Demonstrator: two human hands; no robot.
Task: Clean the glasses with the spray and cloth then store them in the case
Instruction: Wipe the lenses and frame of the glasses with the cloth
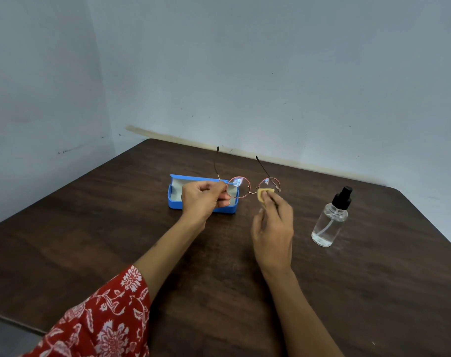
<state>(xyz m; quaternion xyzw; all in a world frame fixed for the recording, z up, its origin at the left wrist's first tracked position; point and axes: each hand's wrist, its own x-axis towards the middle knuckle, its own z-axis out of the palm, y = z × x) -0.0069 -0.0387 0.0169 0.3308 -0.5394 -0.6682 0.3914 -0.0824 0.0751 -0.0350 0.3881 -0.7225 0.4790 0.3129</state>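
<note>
1. We cannot see much of the cloth (263,195): only a small yellow fold shows above the right hand (273,228), whose fingers cover the rest.
2. Our left hand (203,199) hides the middle of the case (175,199), and the near lens partly overlaps its right end, so what lies inside the case is hard to judge beyond its pale lining.
3. The lower part of the right lens is behind the cloth; whether the cloth touches both faces of that lens we cannot tell.
4. The sleeve (103,320), red with a white floral print, is cut off at the bottom edge.
5. The glasses (250,186) are held above the table (90,240), in front of the open blue case. They have thin round reddish rims, clear lenses with bluish glare, and dark temples spread open and pointing away from us.
6. Our left hand is closed, pinching the frame at the left rim's outer edge; the right hand pinches the cloth against the right lens.
7. The spray bottle (331,220), clear with a black pump top, stands upright to the right, apart from both hands.
</note>
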